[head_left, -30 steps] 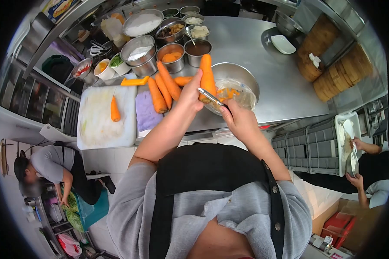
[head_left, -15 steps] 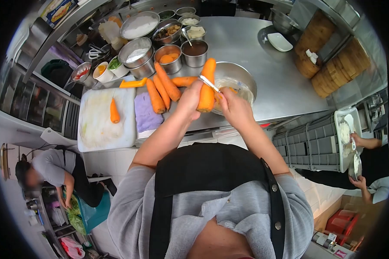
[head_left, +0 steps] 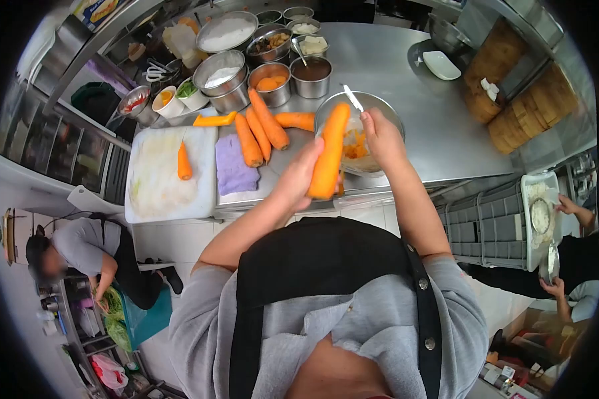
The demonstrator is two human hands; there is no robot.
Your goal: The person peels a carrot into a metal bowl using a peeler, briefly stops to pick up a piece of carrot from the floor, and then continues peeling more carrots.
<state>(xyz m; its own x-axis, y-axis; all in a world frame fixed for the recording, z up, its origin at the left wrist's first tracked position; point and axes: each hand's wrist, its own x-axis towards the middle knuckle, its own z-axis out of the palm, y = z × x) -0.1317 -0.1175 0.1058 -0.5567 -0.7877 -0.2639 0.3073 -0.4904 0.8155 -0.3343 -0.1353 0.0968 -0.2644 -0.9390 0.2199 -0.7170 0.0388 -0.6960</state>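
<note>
The carrot slants just above the frame's centre, clasped in the left hand; the right hand pinches the peeler, apart from it, over the bowl. Strokes best stay above the bowl, clear of the left hand.

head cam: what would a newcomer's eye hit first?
Probably the large carrot in the left hand, front and centre, with the right hand gripping a peeler at the metal bowl. Next, the bunch of carrots on the steel counter, left of the bowl. Then the purple cloth beside the white cutting board.
</note>
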